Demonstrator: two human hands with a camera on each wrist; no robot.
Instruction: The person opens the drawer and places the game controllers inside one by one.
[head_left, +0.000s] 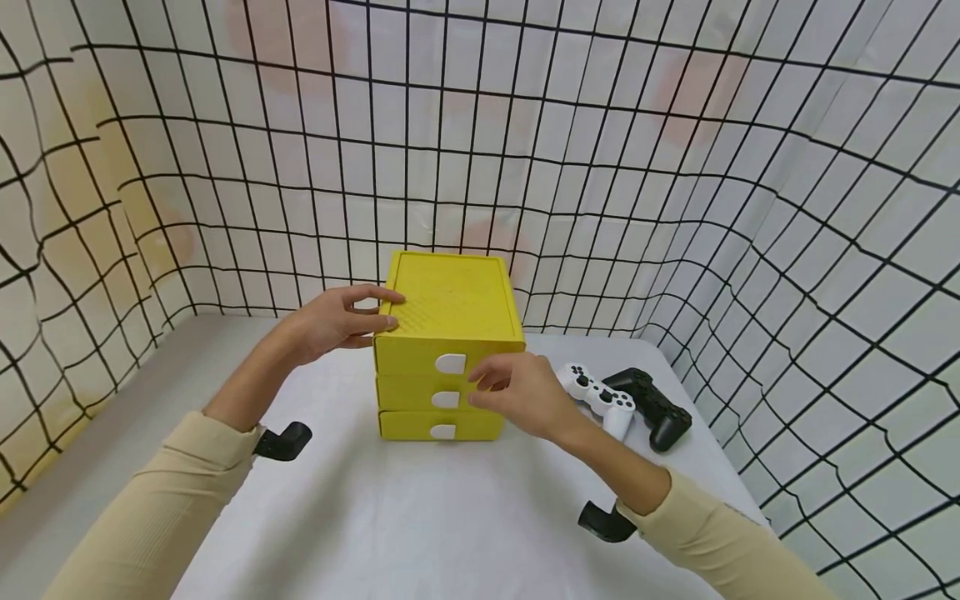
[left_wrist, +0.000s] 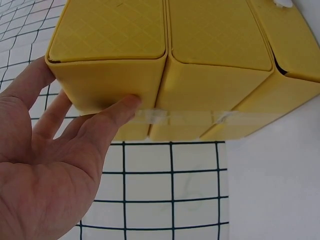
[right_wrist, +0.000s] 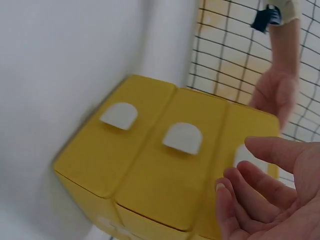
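Sleeves (head_left: 723, 533): foremost.
Left hand (head_left: 333, 321): relaxed fingers touching drawer unit (head_left: 457, 292).
Right hand (head_left: 525, 392): fingers loosely bent, empty, nearer handles.
Top handle (head_left: 450, 363): just leftward, contact unclear.

Boxy yellow drawer unit (head_left: 450, 340) stood upright on white tabletop (head_left: 420, 517), top (head_left: 457, 292) textured; three stacked drawers (head_left: 407, 393) appeared closed, each bearing rounded white tab (head_left: 445, 400); clear tape (left_wrist: 187, 117) ran along one side.

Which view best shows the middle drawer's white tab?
The right wrist view: the middle drawer's white tab appears large and uncovered there. The head view also shows it whole, but smaller, to the left of the right hand's fingertips. The left wrist view doesn't show it.
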